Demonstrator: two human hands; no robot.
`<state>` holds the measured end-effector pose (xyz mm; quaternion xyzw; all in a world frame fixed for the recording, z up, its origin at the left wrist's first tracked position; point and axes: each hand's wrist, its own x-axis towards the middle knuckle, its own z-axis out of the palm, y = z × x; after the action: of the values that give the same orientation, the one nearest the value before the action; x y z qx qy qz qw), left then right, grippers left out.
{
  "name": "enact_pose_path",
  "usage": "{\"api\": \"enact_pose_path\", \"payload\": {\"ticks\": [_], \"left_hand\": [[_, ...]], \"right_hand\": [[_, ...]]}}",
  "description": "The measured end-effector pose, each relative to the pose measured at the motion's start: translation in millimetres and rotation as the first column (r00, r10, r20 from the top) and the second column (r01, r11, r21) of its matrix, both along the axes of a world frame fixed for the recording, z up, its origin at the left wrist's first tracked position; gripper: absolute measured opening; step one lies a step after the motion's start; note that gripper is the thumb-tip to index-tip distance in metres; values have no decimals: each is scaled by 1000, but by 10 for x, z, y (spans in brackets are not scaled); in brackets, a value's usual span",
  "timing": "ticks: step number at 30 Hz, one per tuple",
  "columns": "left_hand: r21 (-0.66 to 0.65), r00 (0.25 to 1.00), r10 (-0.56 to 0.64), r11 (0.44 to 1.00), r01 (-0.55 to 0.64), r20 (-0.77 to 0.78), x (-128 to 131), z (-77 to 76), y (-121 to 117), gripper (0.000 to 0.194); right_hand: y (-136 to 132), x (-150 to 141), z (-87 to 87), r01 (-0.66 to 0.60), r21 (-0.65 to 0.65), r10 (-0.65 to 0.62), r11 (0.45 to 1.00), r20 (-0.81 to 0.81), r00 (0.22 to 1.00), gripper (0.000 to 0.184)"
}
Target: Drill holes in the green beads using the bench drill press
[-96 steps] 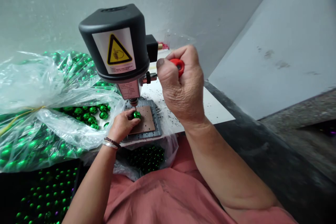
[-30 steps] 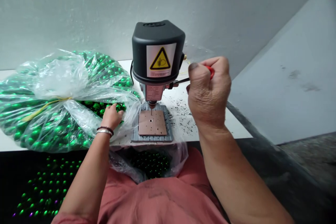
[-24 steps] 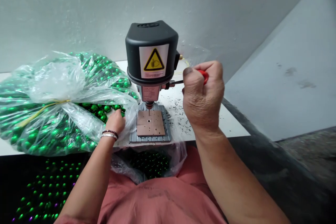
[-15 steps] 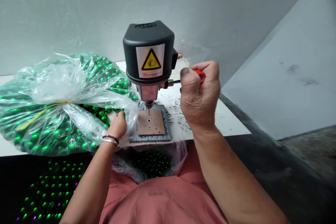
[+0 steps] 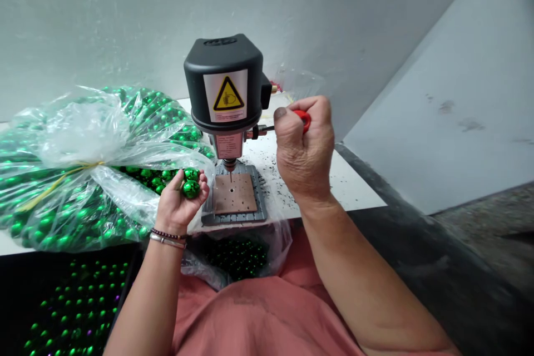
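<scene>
My left hand point(image 5: 180, 203) is turned palm up, its fingers curled around shiny green balls point(image 5: 191, 189), two of which show clearly. It is just left of the drill press point(image 5: 224, 83) and beside the torn opening of a clear plastic bag point(image 5: 129, 194) full of such balls. My right hand point(image 5: 306, 150) grips the red knob point(image 5: 306, 120) of the drill press lever. Below the drill bit point(image 5: 231, 177), which points down, lies a brown square plate point(image 5: 246, 194) with a dark hole, on the grey slotted base point(image 5: 262, 208).
Dark shavings point(image 5: 271, 169) are scattered over the white table point(image 5: 354, 189). A yellow tie point(image 5: 54, 186) cinches the bag. Below the table's front edge, another open plastic bag point(image 5: 283, 239) holds green balls, and rows of green balls point(image 5: 75, 306) show at lower left. A wall stands behind.
My left hand has come out of the bag opening and turned palm up, with green balls now showing in it. The right hand stays on the lever knob. The view has shifted slightly.
</scene>
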<state>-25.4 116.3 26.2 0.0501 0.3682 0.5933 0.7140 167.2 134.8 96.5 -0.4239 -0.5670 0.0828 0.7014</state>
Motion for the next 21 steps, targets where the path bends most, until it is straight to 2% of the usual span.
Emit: {"api": "enact_pose_path", "payload": {"ticks": [2, 4, 8, 10, 12, 15, 18, 21], "left_hand": [[63, 998, -10, 998, 14, -66, 35, -3, -63, 22], [150, 979, -21, 987, 51, -201, 86, -27, -139, 12], [183, 848, -48, 968, 169, -527, 165, -182, -230, 39], [158, 720, -63, 959, 236, -691, 163, -289, -211, 45], [103, 536, -77, 949, 297, -841, 143, -373, -156, 50], [-13, 283, -131, 924, 382, -950, 121, -423, -48, 50], [-78, 118, -147, 888, 453, -982, 141, -412, 42, 44], [-83, 17, -102, 885, 458, -995, 185, -407, 109, 39]], "right_hand": [[1, 3, -1, 8, 14, -8, 1000, -1, 1000, 17], [6, 6, -8, 14, 33, -14, 999, 2, 1000, 15], [23, 11, -30, 23, 72, -24, 997, 13, 1000, 14], [27, 14, -37, 26, 85, -27, 996, 14, 1000, 14], [24, 17, -39, 21, 81, -23, 996, 21, 1000, 14], [12, 26, -36, 20, 70, -22, 997, 38, 999, 14], [-1, 39, -30, 25, 54, -28, 998, 53, 998, 15], [-13, 48, -22, 28, 27, -30, 999, 73, 997, 17]]}}
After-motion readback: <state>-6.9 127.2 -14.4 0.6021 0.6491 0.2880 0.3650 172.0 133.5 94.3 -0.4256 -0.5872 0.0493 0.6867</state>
